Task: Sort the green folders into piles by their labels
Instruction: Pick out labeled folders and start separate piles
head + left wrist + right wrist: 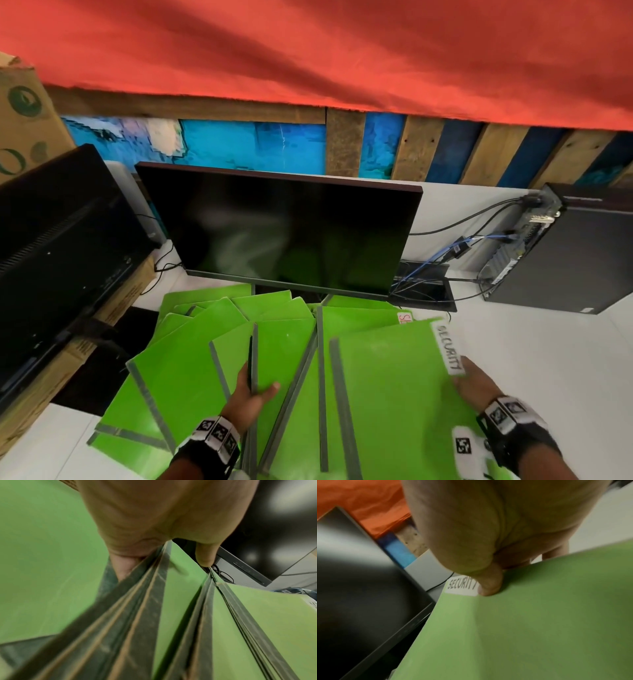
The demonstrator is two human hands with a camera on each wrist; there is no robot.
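Right hand: the right hand (474, 380) pinched the near right edge of a green folder (394, 387), thumb (489, 584) pressed on top beside the label, fingers tucked underneath.
Label: a white strip (448, 347) along that folder's right edge read "SECURITY".
Left hand: the left hand (250, 394) gripped the grey spines of several fanned folders (191, 373), thumb (270, 390) lying across a green cover, fingers curled under the edges.
Folders: the green folders lay spread in an overlapping fan on the white desk (534, 359), just in front of a dark monitor (284, 233).
Other label: a white tag with red lettering (405, 318) peeked out behind the held folder; its word was unreadable.
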